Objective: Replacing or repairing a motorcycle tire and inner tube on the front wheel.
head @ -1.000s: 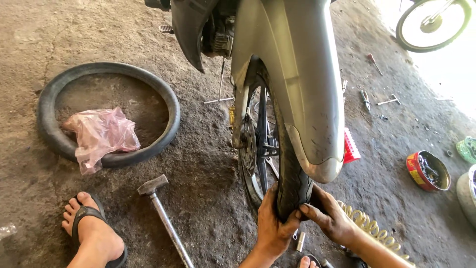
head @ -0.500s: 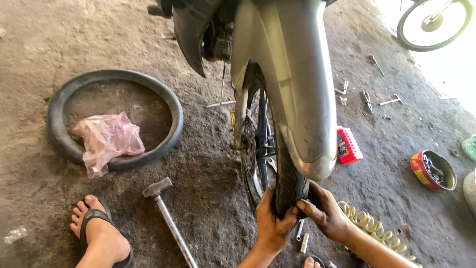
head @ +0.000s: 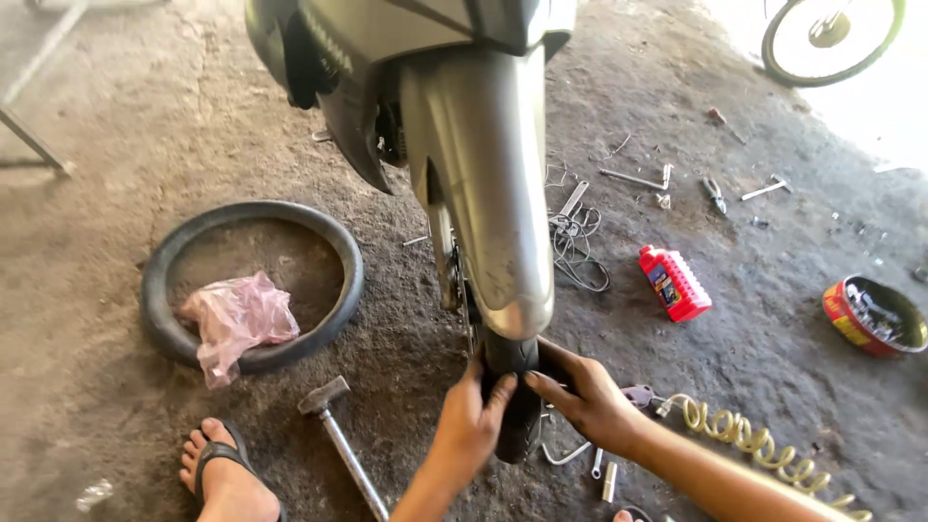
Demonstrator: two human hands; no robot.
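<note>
A motorcycle's rear wheel with a black tyre (head: 518, 406) stands under a silver mudguard (head: 488, 193) in the middle of the view. My left hand (head: 471, 420) grips the tyre's left side and my right hand (head: 585, 396) grips its right side, fingers wrapped over the tread. The upper part of the wheel is hidden behind the mudguard.
A black inner tube (head: 251, 285) lies on the dirt floor at the left with a pink plastic bag (head: 237, 319) on it. A hammer (head: 338, 435), my sandalled foot (head: 227, 478), a red bottle (head: 674, 282), a round tin (head: 875, 317), a coiled hose (head: 744, 435) and scattered tools (head: 633, 179) lie around.
The view has tilted and shifted so the wheel sits more centred. Both hands keep hold of the tyre, now lower on it.
</note>
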